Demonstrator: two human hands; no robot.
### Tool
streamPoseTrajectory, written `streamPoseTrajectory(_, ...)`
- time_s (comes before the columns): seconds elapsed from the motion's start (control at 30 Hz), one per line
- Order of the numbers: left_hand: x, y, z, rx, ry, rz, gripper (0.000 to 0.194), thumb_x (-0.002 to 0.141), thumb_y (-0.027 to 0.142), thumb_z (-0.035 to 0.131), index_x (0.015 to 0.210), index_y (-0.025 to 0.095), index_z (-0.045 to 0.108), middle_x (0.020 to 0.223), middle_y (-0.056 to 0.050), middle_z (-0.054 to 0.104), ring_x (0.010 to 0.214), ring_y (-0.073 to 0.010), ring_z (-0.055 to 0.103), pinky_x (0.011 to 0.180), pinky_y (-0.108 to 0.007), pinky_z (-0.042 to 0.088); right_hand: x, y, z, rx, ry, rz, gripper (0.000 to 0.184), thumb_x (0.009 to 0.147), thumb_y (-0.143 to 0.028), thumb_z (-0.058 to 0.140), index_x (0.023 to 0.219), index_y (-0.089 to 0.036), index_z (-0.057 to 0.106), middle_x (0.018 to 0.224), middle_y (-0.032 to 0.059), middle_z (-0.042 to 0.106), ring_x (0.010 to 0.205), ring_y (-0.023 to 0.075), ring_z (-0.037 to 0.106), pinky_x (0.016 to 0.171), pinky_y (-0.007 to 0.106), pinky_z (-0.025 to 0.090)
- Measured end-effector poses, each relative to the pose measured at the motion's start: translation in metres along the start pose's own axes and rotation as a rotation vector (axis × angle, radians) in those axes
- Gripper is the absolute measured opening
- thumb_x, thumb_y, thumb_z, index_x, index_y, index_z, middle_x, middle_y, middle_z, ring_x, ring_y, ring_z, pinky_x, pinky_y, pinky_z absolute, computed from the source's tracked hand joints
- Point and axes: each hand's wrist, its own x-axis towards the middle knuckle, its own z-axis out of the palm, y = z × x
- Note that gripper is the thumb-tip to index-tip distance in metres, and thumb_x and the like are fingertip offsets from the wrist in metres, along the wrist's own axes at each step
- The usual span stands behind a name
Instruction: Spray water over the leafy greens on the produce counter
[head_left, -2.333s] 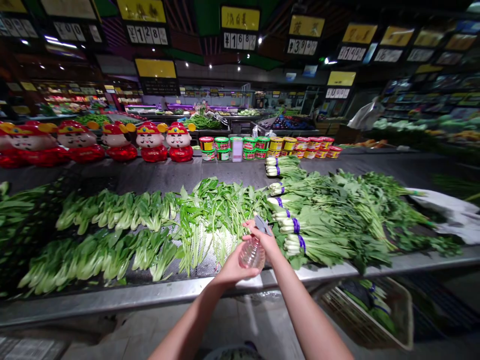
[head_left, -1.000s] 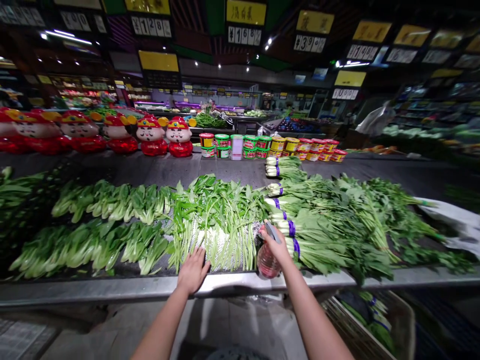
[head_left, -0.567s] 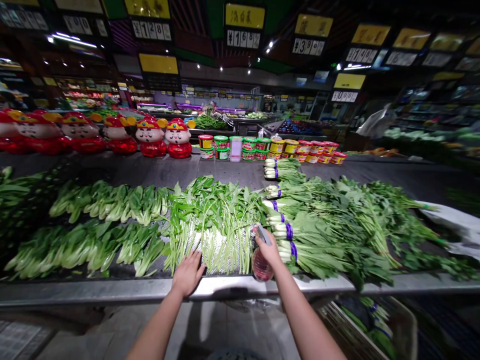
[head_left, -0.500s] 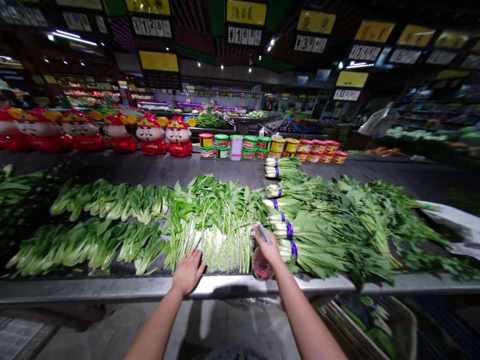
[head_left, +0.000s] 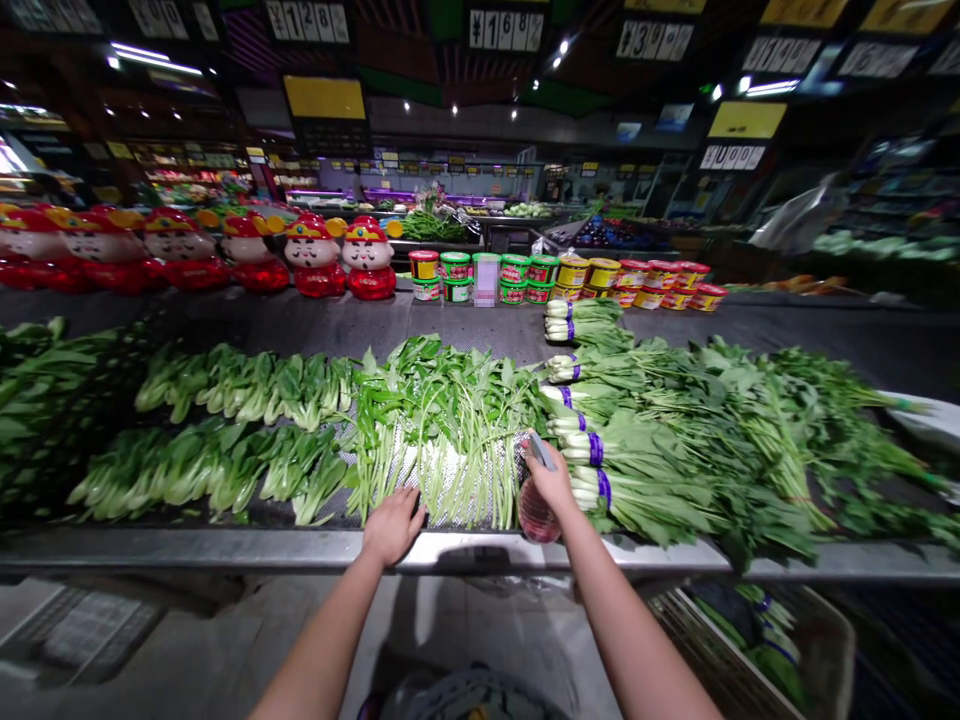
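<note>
My left hand (head_left: pixel 394 527) rests palm down at the shelf's front edge, its fingers stretched toward the cut ends of loose leafy greens with long stems (head_left: pixel 450 440). My right hand (head_left: pixel 553 484) is wrapped round the neck of a spray bottle (head_left: pixel 537 514), which has a grey top and a clear, pinkish ribbed body. The bottle is upright above the front edge, between the loose stems and the bundled greens with purple bands (head_left: pixel 630 470). Part of its top is hidden by my fingers. Rows of bok choy (head_left: pixel 225 470) lie left of my left hand.
A metal rail (head_left: pixel 225 552) runs along the display's front. Behind the greens stand red figurine jars (head_left: pixel 369 260) and stacked tubs (head_left: pixel 514 275). Below right is a crate (head_left: pixel 832 640) holding greens. Price signs (head_left: pixel 505 30) hang overhead. A white plastic bag (head_left: pixel 926 420) lies far right.
The view has tilted down and turned slightly left, so the display appears higher and farther right. Both hands keep about the same places on the shelf, the right still holding the spray bottle.
</note>
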Motion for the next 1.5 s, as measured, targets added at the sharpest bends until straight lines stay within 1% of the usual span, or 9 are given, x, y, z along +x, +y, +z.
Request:
streamPoseTrajectory(0.23,-0.002,0.001,-0.001,-0.01,0.002,-0.014,0.049,0.093,0.047,0.025,0.128,0.019,0.047,0.133,-0.008,0.052,0.125,-0.0227,0.045,0.105,-0.035,0.033,0.002,-0.001,0.002,0.146,-0.048,-0.013,0.038,0.07,-0.03,0.056,0.104,-0.019,0.066,0.097,0.0049,0.069,0.088,0.0223,0.063,0.087,0.038,0.046)
streamPoseTrajectory(0.43,-0.005,0.004,-0.006,-0.012,0.002,-0.015,0.049,0.093,0.047,0.021,0.107,0.021,0.06,0.108,-0.008,0.064,0.104,-0.0225,0.057,0.092,-0.033,0.04,-0.002,-0.009,-0.001,-0.029,0.011,-0.02,0.039,0.078,-0.044,0.052,0.101,-0.017,0.067,0.092,0.0072,0.069,0.087,0.0243,0.061,0.085,0.04,0.046)
streamPoseTrajectory(0.53,-0.006,0.006,-0.007,-0.01,-0.01,-0.029,0.052,0.093,0.048,0.02,0.093,0.022,0.065,0.097,-0.007,0.066,0.095,-0.0219,0.06,0.085,-0.032,0.042,-0.005,-0.009,-0.002,-0.029,0.019,-0.045,0.036,0.078,-0.042,0.051,0.101,-0.018,0.067,0.099,0.007,0.068,0.094,0.0246,0.06,0.09,0.04,0.044)
streamPoseTrajectory(0.73,-0.008,0.007,-0.008,-0.02,-0.011,-0.044,0.053,0.093,0.048,0.02,0.088,0.021,0.066,0.094,-0.007,0.067,0.092,-0.0214,0.06,0.082,-0.031,0.042,-0.005,-0.006,0.0,0.102,-0.084,-0.062,0.033,0.072,-0.031,0.055,0.102,-0.021,0.066,0.101,0.0049,0.068,0.1,0.024,0.06,0.093,0.042,0.043)
streamPoseTrajectory(1.07,-0.009,0.008,-0.014,-0.154,0.004,-0.067,0.052,0.09,0.05,0.028,0.075,0.019,0.066,0.082,-0.009,0.068,0.084,-0.0243,0.063,0.076,-0.035,0.045,-0.006,-0.02,-0.001,0.118,-0.085,-0.03,0.041,0.073,-0.051,0.059,0.097,-0.019,0.068,0.084,0.0057,0.07,0.08,0.0236,0.063,0.078,0.041,0.049)
streamPoseTrajectory(1.17,-0.007,0.011,-0.018,-0.268,0.043,-0.045,0.04,0.087,0.048,0.038,0.081,0.02,0.066,0.086,-0.008,0.068,0.088,-0.0243,0.062,0.08,-0.036,0.045,-0.001,-0.024,0.007,0.23,-0.185,-0.049,0.041,0.067,-0.047,0.066,0.098,-0.02,0.067,0.088,0.005,0.071,0.085,0.0242,0.065,0.084,0.043,0.049)
streamPoseTrajectory(1.27,-0.004,0.026,-0.022,-0.421,0.11,0.003,0.038,0.084,0.046,0.047,0.107,0.019,0.06,0.107,-0.01,0.064,0.103,-0.0249,0.058,0.091,-0.037,0.043,0.003,-0.038,0.018,0.42,-0.269,-0.024,0.044,0.062,-0.042,0.071,0.101,-0.022,0.066,0.096,0.0063,0.071,0.094,0.0255,0.065,0.088,0.044,0.048)
streamPoseTrajectory(1.4,0.0,0.062,-0.026,-0.665,0.151,0.103,0.071,0.074,0.049,0.064,0.133,0.019,0.038,0.133,-0.013,0.049,0.116,-0.0245,0.052,0.097,-0.036,0.042,0.002,-0.067,0.034,0.548,-0.29,0.041,0.039,0.065,-0.042,0.071,0.096,-0.02,0.067,0.099,0.0083,0.07,0.095,0.0268,0.065,0.082,0.041,0.051)
streamPoseTrajectory(1.5,0.002,0.088,-0.029,-0.826,0.175,0.159,0.097,0.063,0.045,0.076,0.14,0.02,0.023,0.139,-0.014,0.041,0.117,-0.0241,0.051,0.096,-0.035,0.044,-0.002,-0.084,0.046,0.57,-0.286,0.088,0.039,0.068,-0.043,0.068,0.099,-0.02,0.065,0.105,0.0087,0.069,0.099,0.0274,0.064,0.075,0.038,0.054)
